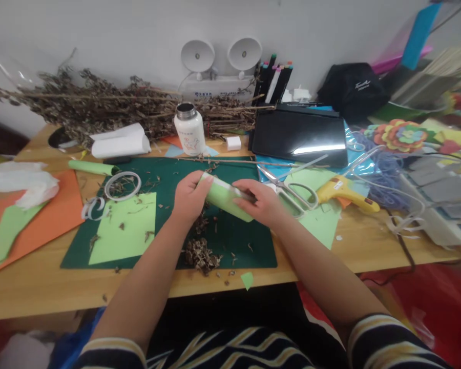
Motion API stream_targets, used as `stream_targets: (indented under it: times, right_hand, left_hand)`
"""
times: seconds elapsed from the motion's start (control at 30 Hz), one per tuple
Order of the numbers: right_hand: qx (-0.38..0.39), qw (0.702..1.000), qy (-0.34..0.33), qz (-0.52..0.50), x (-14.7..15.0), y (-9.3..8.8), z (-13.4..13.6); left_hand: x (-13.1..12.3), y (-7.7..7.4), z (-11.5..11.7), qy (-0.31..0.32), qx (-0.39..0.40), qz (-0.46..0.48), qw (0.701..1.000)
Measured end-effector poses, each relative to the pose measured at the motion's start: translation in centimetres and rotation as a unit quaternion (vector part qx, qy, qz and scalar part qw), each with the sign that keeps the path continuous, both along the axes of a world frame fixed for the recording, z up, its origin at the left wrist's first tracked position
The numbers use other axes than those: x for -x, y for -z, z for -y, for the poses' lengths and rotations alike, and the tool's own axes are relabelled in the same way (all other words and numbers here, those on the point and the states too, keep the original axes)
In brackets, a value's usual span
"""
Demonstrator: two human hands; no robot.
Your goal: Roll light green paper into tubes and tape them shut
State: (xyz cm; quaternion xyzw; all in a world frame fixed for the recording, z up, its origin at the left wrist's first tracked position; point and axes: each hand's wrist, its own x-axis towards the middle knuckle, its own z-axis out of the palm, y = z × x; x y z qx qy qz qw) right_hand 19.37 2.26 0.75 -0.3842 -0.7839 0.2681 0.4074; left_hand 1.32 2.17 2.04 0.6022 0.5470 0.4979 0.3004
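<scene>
Between my two hands is a green paper tube (226, 199), held tilted over the dark green cutting mat (169, 179). My left hand (190, 197) is closed around its left end, with the thumb on top. At the other end, my right hand (259, 200) has its fingers curled on the tube. A pale strip runs along the tube's upper edge. Under it on the mat lies a pile of dry, crumbled leaves (202, 254). Left of the pile is a light green paper sheet (126, 230) with bits of leaf on it.
Scissors (292, 192) and a yellow glue gun (341, 193) lie to the right. A white bottle (190, 130) stands behind the mat, before dried branches (111, 102). A tape roll (123, 185) and another green paper roll (93, 167) lie at the left. A black tray (299, 134) sits at the back right.
</scene>
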Motion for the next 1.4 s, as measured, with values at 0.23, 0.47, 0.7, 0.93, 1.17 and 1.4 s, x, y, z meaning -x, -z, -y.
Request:
stream_targets:
  times: [0.23, 0.47, 0.7, 0.93, 1.17, 1.4]
  right_hand:
    - [0.185, 0.929, 0.062, -0.314, 0.0, 0.9, -1.4]
    - [0.239, 0.891, 0.067, -0.381, 0.4, 0.8, -1.5]
    - [0.292, 0.868, 0.062, -0.396, 0.9, 1.1, -1.4]
    - [0.362, 0.851, 0.042, -0.378, 0.9, 0.7, -1.0]
    - [0.413, 0.83, 0.016, -0.374, 1.0, 0.6, -0.7]
    - [0.425, 0.811, -0.007, -0.402, 1.0, 0.7, -0.5]
  left_hand:
    - [1.7, 0.2, -0.7, -0.088, -0.087, -0.016, 0.992]
    - [1.8, 0.5, -0.9, -0.151, -0.196, -0.164, 0.955]
    - [1.3, 1.2, -0.8, -0.109, -0.236, -0.364, 0.895]
    - [0.7, 0.6, 0.2, -0.081, -0.176, -0.388, 0.901]
    - [0.8, 0.6, 0.3, -0.046, -0.193, -0.441, 0.875]
    - [-0.6, 0.5, 1.1, -0.009, -0.256, -0.444, 0.859]
